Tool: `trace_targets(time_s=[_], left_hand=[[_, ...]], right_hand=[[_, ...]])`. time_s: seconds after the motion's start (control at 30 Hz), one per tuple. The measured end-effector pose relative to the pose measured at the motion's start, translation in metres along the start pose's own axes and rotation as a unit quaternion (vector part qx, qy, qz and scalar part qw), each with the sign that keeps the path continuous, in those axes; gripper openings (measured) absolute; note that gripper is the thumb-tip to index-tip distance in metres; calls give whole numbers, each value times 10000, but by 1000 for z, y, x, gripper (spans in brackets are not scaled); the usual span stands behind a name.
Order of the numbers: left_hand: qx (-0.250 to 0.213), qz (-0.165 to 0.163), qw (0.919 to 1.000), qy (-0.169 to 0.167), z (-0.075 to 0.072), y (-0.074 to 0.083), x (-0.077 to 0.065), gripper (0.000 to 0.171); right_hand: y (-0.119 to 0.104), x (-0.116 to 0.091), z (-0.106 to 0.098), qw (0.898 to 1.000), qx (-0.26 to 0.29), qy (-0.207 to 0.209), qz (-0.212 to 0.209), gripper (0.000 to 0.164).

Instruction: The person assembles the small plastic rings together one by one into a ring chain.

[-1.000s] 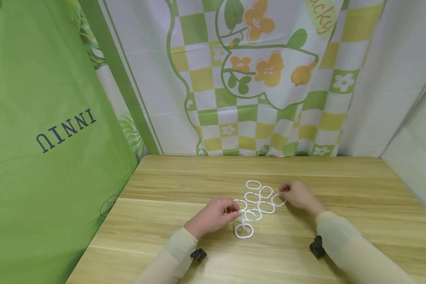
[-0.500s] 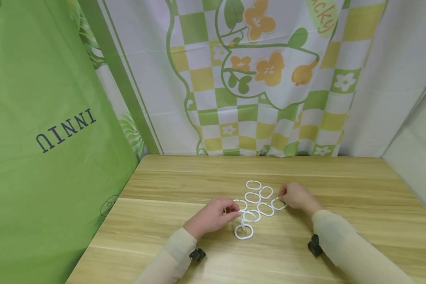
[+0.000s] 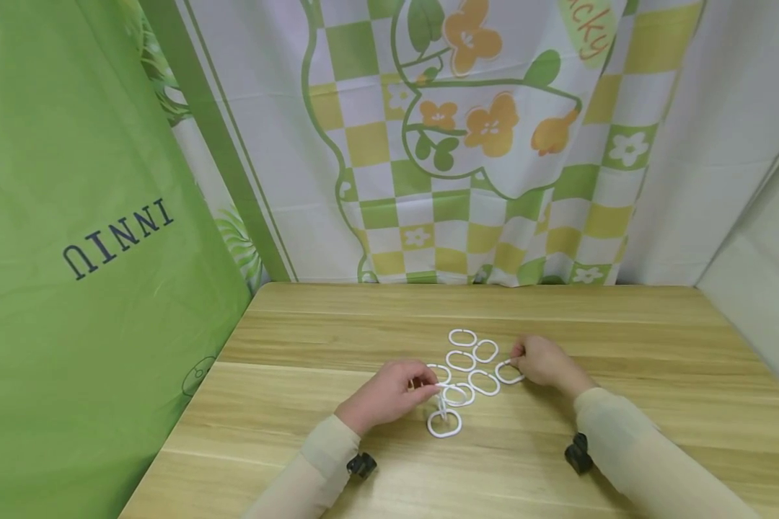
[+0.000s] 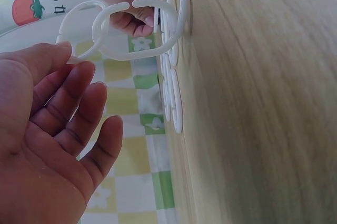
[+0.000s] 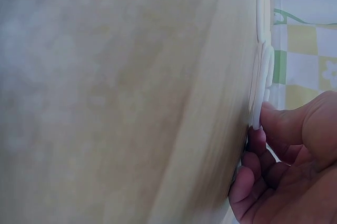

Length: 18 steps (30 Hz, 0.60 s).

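White plastic oval links, each with a small gap, lie grouped on the wooden table. My left hand point(image 3: 389, 395) pinches one link point(image 4: 84, 4) between thumb and forefinger, raised over the tabletop. A second link point(image 4: 131, 56) is looped through it, its gap facing up in the left wrist view. Below the left hand, a link point(image 3: 444, 435) lies at the near end of the group. My right hand point(image 3: 547, 360) pinches the far edge of the rightmost link point(image 3: 508, 382), which stays low at the table. The right wrist view shows that link point(image 5: 257, 111) edge-on between thumb and fingertip.
Several more links, among them an upper one point(image 3: 462, 345) and a middle one point(image 3: 484, 395), lie between the hands. The wooden table point(image 3: 311, 324) ends at a patterned curtain point(image 3: 415, 216) behind and a green cloth point(image 3: 117, 346) on the left.
The right hand has shifted slightly nearer, bringing the rightmost link down a little with it. The middle link beside it has turned slightly. The left hand keeps its pinch almost in place.
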<state>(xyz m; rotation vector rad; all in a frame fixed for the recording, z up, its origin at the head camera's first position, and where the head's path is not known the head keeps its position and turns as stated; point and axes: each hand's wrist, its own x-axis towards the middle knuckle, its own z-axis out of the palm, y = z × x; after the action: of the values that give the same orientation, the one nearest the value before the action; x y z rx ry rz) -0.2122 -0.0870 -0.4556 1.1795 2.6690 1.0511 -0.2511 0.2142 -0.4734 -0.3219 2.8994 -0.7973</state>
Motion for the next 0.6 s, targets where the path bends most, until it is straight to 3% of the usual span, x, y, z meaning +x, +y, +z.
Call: trace_targets(time_s=[0.6], left_hand=[[-14,129,9999,18,4,2,4,10]], right_hand=[[1,-18,-9,9994,301,88,-173,5]])
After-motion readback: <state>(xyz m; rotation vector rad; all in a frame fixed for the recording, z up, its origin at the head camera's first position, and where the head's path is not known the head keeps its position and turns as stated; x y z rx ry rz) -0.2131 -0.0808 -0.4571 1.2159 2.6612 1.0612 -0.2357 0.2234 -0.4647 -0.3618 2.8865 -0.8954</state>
